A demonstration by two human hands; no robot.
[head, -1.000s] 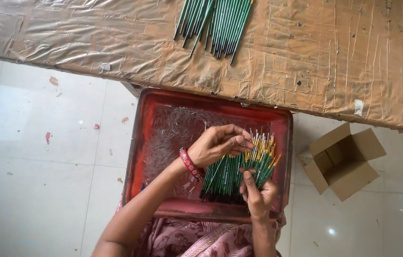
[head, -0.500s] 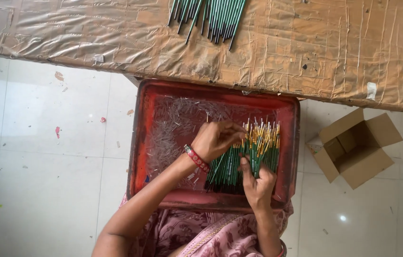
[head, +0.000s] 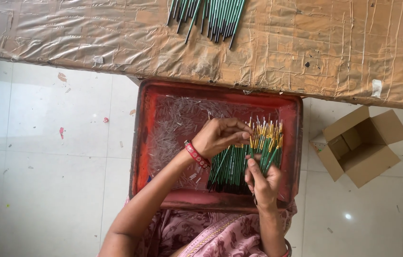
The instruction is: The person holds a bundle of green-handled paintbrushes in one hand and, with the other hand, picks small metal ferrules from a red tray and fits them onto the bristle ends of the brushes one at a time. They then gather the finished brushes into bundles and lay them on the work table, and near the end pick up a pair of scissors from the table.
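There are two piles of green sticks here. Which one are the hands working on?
The pile in the red tray: green sticks with yellow tips, touched by the left hand and right hand. The other pile lies untouched on the taped board.

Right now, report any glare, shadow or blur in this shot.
Head view: even daylight, sharp throughout; glare spots on the floor tiles and sheen on the taped brown table cover; soft shadow under the table edge onto the red tray; left hand and right hand unblurred.

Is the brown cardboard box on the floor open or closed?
Open. The cardboard box has its flaps spread outward, and you can see straight down into it. Whether anything lies inside, I cannot tell.
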